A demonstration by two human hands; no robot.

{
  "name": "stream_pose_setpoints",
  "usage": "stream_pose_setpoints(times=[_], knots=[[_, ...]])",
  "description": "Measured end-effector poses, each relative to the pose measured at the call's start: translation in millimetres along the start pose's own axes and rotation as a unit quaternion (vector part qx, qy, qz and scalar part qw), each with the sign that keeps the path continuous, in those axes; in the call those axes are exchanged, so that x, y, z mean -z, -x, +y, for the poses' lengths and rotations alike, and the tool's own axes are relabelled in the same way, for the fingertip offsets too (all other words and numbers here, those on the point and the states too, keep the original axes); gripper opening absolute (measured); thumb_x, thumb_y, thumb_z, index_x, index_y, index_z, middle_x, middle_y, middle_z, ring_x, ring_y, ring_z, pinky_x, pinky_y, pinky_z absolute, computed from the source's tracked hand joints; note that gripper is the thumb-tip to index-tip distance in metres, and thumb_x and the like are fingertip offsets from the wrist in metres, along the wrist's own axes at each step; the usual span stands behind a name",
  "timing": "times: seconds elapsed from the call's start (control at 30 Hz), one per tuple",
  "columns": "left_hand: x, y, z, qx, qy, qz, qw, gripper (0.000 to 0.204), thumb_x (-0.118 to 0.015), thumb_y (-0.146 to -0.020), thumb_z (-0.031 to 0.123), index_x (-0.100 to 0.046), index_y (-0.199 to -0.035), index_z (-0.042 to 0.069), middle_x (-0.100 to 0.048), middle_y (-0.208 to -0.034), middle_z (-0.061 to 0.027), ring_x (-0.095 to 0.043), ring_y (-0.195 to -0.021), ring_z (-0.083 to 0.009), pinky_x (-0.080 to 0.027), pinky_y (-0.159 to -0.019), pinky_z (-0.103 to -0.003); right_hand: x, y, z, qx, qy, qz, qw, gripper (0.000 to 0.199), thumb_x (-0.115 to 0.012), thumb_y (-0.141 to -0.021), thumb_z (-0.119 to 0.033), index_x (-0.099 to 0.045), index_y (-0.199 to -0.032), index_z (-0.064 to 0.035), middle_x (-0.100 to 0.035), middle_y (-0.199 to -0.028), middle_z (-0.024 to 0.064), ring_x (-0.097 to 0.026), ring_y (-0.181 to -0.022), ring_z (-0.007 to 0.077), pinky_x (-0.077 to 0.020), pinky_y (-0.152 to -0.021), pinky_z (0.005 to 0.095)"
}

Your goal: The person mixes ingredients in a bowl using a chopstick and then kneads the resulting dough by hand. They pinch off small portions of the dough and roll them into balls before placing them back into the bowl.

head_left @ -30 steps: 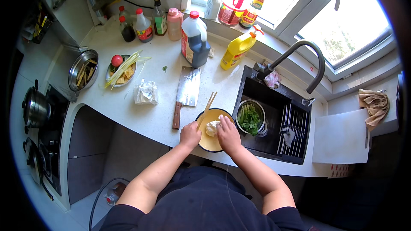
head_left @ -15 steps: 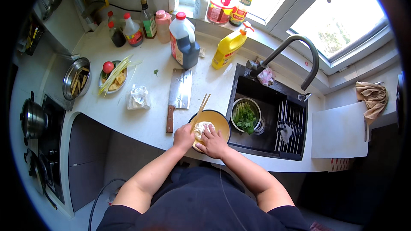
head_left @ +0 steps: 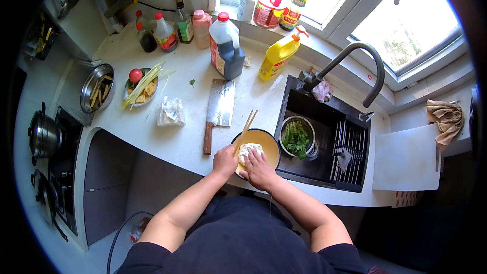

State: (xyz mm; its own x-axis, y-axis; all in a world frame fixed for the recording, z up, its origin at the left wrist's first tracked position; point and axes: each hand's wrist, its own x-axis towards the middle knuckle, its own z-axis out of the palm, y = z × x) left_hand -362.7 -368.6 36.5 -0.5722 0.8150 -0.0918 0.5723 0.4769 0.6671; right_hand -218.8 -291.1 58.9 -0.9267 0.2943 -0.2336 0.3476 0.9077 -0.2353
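A yellow-lined bowl with a dark rim (head_left: 269,146) stands near the counter's front edge. Lumpy white dough (head_left: 246,151) lies inside it. My left hand (head_left: 224,161) is closed around a pair of wooden chopsticks (head_left: 247,127), slanting up at the bowl's left side, and rests against the rim. Over the dough, my right hand (head_left: 259,171) presses down with its fingers stretched out, hiding part of it. Just left of the bowl lies a cleaver (head_left: 221,102), its wooden handle toward me.
Right of the bowl, a black sink (head_left: 324,172) holds a metal bowl of leafy greens (head_left: 296,139) beneath a dark faucet (head_left: 378,71). A crumpled plastic bag (head_left: 171,112), a plate of vegetables (head_left: 144,91), a metal pot (head_left: 96,91) and several bottles (head_left: 225,45) occupy the counter.
The whole view has shifted slightly, so things appear farther right. My right hand's fingers have moved a little on the dough. My left hand keeps its grip on the chopsticks.
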Motion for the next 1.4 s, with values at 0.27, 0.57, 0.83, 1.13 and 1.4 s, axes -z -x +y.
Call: stream_pose_setpoints(times=[0.27,0.57,0.83,1.13,1.4], knots=[[-2,0,6,0.028,0.005,-0.018,0.999,0.014,-0.056,-0.074,0.012,-0.056,-0.083,0.002,-0.061,-0.086,-0.0198,-0.059,-0.081,-0.0392,-0.047,-0.073,-0.047,40,-13,28,-0.184,-0.368,0.075,0.908,0.021,-0.065,-0.079,-0.021,-0.068,-0.091,-0.0043,-0.066,-0.089,0.017,-0.065,-0.086,0.024,-0.0495,-0.076,0.0323],[1,-1,10,0.017,-0.012,-0.02,1.0,0.015,-0.057,-0.074,0.013,-0.056,-0.084,0.002,-0.062,-0.087,-0.0197,-0.059,-0.082,-0.0389,-0.047,-0.074,-0.047,-18,-41,27,-0.352,-0.276,0.139,0.883,0.028,-0.063,-0.077,-0.017,-0.064,-0.098,0.0007,-0.064,-0.097,0.0192,-0.061,-0.091,0.0353,-0.0471,-0.083,0.0397],[5,1,9,0.018,-0.003,-0.019,1.0,0.014,-0.058,-0.074,0.012,-0.056,-0.081,0.001,-0.061,-0.085,-0.02,-0.059,-0.08,-0.0389,-0.047,-0.071,-0.047,-6,-30,-3,-0.077,-0.277,0.18,0.941,0.008,-0.061,-0.068,-0.007,-0.067,-0.071,-0.0056,-0.058,-0.071,0.0165,-0.056,-0.073,0.0328,-0.0461,-0.067,0.041],[0,-1,9,0.019,0.003,-0.017,1.0,0.013,-0.055,-0.074,0.011,-0.056,-0.083,0.001,-0.061,-0.085,-0.02,-0.059,-0.079,-0.0391,-0.047,-0.072,-0.048,-22,-30,6,-0.019,-0.137,0.24,0.961,0.008,-0.061,-0.071,-0.007,-0.067,-0.076,-0.0046,-0.061,-0.072,0.0145,-0.059,-0.068,0.0306,-0.0485,-0.063,0.0397],[3,-3,9,0.015,0.0,-0.012,1.0,0.012,-0.055,-0.074,0.011,-0.056,-0.082,0.002,-0.062,-0.086,-0.0196,-0.059,-0.082,-0.0384,-0.048,-0.073,-0.047,12,-33,32,-0.152,-0.298,0.249,0.909,0.017,-0.06,-0.081,-0.015,-0.067,-0.09,-0.0034,-0.065,-0.088,0.0167,-0.065,-0.079,0.0282,-0.0512,-0.07,0.0334]])
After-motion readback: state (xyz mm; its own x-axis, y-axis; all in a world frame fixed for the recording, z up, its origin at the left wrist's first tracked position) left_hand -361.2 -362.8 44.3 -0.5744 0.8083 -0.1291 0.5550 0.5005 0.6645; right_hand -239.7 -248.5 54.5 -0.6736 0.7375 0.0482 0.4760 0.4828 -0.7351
